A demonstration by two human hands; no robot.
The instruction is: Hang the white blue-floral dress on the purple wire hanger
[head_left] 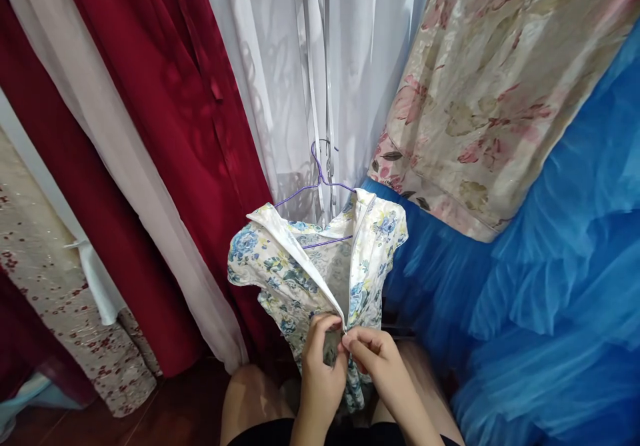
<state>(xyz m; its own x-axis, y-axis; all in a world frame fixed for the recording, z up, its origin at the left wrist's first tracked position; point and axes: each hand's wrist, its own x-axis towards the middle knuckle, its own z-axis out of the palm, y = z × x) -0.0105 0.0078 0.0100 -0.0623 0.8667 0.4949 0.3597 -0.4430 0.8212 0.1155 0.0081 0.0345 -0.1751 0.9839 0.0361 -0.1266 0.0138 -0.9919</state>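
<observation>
Blue tulle [540, 313], ruffled and sheer, is seen filling the right side, with smooth deep-red fabric [185, 133] hung in long folds at the left. Between these, thin white fabric [275, 46] is draped, and a satiny skirt [475, 113] printed with pink flowers is hung over the tulle. In front of the white folds, a floral garment [290, 269] is positioned centrally, its lower part running down between the wearer's bare knees [255, 393]. Its long axis is directed from the lap outward, neck end pointing away from the body, hem end toward it. The cloth is off-white, printed with blue and yellow-green flowers; short cap sleeves are noted, and a V-shaped opening is spread, narrowing toward the hands. A purple hanger [320, 178] of thin wire is set inside the shoulders, hook pointing away. At the point of the V, the cloth is pinched between thumb and forefinger of the left hand [323, 363], tips drawn close together; just beside it, the zip [345, 330] is gripped by the narrowed fingertips of the right hand [377, 356], the exact part grasped being too small to tell
</observation>
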